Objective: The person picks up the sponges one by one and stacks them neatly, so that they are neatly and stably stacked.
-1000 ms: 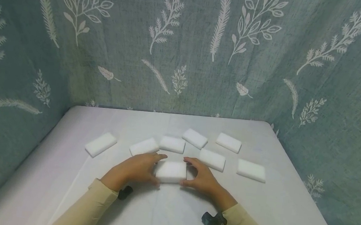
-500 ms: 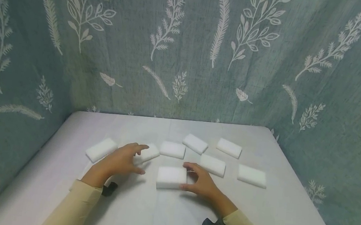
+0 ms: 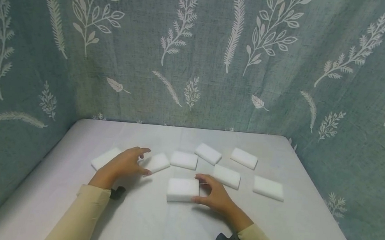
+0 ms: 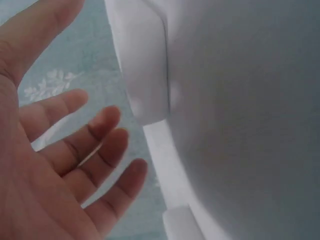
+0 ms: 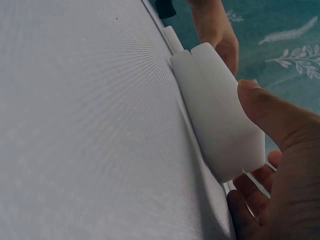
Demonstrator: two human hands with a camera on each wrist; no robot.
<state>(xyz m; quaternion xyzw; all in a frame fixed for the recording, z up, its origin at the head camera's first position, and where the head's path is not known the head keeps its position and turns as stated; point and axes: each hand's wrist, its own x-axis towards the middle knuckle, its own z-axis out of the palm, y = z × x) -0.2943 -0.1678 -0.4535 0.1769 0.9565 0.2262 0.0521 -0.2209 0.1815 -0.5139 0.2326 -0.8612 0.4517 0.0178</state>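
Note:
Two white rectangular blocks with rounded edges lie stacked (image 3: 183,190) at mid-table. My right hand (image 3: 218,195) holds the stack's right end, thumb on the near side and fingers on the far side. The right wrist view shows the seam between the upper block (image 5: 215,80) and the lower block (image 5: 200,115). My left hand (image 3: 126,164) is at the left end of a single white block (image 3: 158,162), thumb and fingers spread apart. In the left wrist view its fingers (image 4: 107,155) are loosely bent, with nothing between them and the thumb.
Another white block (image 3: 103,159) lies partly behind the left hand. Toward the back and right lie more flat blocks, including one at the centre (image 3: 184,160) and one at the far right (image 3: 268,188). Patterned green fabric (image 3: 199,58) encloses the white table (image 3: 180,236).
My left hand has let go of the stack's left end and moved left, then slightly farther back to the single block. The right hand has stayed at the stack.

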